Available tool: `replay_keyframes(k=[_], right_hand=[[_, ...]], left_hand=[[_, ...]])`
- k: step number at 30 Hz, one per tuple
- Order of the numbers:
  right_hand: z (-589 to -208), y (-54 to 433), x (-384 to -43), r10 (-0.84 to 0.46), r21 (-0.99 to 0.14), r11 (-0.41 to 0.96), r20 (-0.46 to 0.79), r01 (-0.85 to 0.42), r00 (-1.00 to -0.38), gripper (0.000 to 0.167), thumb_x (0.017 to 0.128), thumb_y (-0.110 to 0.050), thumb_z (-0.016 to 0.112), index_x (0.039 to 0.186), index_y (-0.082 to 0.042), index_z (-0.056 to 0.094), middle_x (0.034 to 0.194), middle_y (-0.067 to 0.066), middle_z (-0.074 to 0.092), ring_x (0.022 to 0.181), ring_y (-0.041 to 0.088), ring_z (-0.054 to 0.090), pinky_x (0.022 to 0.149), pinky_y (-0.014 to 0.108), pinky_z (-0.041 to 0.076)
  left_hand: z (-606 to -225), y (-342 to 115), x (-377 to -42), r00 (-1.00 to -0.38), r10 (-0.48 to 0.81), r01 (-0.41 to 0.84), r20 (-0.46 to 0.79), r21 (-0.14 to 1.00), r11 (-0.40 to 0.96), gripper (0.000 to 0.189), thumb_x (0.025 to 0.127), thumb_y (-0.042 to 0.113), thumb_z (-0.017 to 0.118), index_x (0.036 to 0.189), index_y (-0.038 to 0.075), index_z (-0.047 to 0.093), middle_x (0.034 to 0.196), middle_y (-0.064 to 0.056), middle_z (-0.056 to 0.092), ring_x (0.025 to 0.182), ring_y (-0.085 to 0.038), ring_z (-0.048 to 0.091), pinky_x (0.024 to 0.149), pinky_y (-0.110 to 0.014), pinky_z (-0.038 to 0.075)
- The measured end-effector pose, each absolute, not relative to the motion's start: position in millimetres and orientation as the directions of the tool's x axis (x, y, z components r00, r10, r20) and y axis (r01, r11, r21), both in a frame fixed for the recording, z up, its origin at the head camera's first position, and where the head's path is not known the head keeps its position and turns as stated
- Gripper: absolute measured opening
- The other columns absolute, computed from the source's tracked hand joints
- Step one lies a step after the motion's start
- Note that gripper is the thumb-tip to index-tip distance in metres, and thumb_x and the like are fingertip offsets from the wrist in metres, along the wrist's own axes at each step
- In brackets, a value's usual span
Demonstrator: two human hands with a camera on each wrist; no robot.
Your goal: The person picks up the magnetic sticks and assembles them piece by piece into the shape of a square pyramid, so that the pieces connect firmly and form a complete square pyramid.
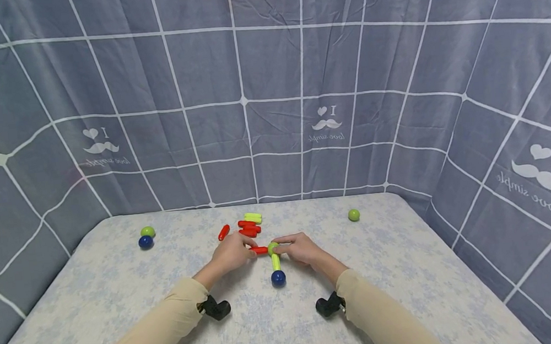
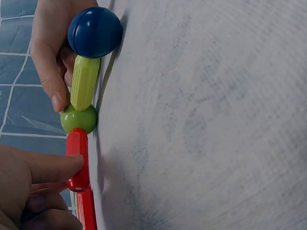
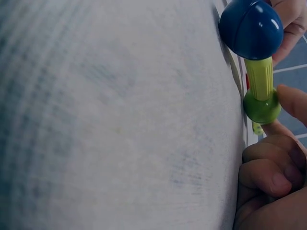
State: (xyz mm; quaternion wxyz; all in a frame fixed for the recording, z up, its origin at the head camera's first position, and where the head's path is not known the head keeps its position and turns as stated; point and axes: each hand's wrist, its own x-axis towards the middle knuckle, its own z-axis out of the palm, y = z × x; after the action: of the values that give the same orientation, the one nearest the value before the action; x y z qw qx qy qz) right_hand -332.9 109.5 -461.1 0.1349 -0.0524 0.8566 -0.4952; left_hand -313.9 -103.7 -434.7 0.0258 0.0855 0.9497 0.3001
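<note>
Ball-and-rod assembly (image 1: 276, 262): held by two hands at the tabletop, midway between its left and right edges, toward the far edge.
Grid curtain (image 1: 281, 127): hung beyond the far edge and along both sides, crossed by white lines.
Tabletop (image 1: 281, 332): covered in pale cloth with a bluish pattern.
Left hand (image 1: 232, 252): grip narrowed, with the held red rod (image 2: 76, 143) pinched under the thumb; its tip is set against the held green ball (image 2: 79, 120).
Right hand (image 1: 305, 248): grip narrowed too, that ball being pinched between thumb and forefinger.
Joined blue ball (image 1: 278, 278): fixed to the near end of the joined yellow rod (image 3: 261, 79), whose far end is met by the held green ball.
Loose balls: loose blue ball (image 1: 145, 242) and loose green ball (image 1: 148, 231) placed side by side near the far-left corner; another green ball (image 1: 354, 215) placed near the far-right corner.
Loose rods: red rods (image 1: 247, 223) clustered with yellow rods (image 1: 253, 219) near the middle of the far edge; a lone red rod (image 1: 224, 232) is laid aslant just left of them.
</note>
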Motion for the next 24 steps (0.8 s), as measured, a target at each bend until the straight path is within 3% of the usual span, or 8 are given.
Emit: replay_keyframes(k=[12,19,24], right_hand=[[-459.2,111.1,-331.0,-0.228,-0.863,0.503,-0.177,0.040,-0.957,0.040,0.086,-0.036,0.079,0.124,-0.023,0.074,0.049,-0.008,0.028,0.042,0.010,0.024,0.041,0.025,0.026],[-460.8,109.4,-331.9,-0.229,-0.859,0.511,-0.176,0.036,-0.957,0.040,0.087,-0.036,0.078,0.125,-0.023,0.074,0.051,-0.007,0.030,0.042,0.010,0.025,0.042,0.025,0.027],[-461.6,109.9,-331.9,-0.216,-0.853,0.520,-0.190,0.052,-0.958,0.039,0.088,-0.036,0.077,0.125,-0.025,0.074,0.061,-0.005,0.040,0.042,0.010,0.024,0.042,0.025,0.027]], left_hand=[[-435.2,-103.4,-310.9,-0.986,0.168,0.125,-0.015,0.601,0.789,0.022,0.085,0.016,0.076,0.107,0.013,0.078,0.091,-0.003,0.069,0.062,-0.016,0.054,0.055,-0.028,0.042],[-435.0,-114.0,-304.7,-0.992,0.126,0.100,0.004,0.636,0.765,0.028,0.088,0.023,0.073,0.113,0.011,0.076,0.099,-0.004,0.069,0.065,-0.016,0.055,0.057,-0.030,0.042],[-434.5,-127.9,-301.2,-0.996,0.091,0.081,0.017,0.644,0.761,0.025,0.091,0.024,0.072,0.112,0.011,0.076,0.085,-0.003,0.064,0.064,-0.017,0.053,0.056,-0.031,0.041]])
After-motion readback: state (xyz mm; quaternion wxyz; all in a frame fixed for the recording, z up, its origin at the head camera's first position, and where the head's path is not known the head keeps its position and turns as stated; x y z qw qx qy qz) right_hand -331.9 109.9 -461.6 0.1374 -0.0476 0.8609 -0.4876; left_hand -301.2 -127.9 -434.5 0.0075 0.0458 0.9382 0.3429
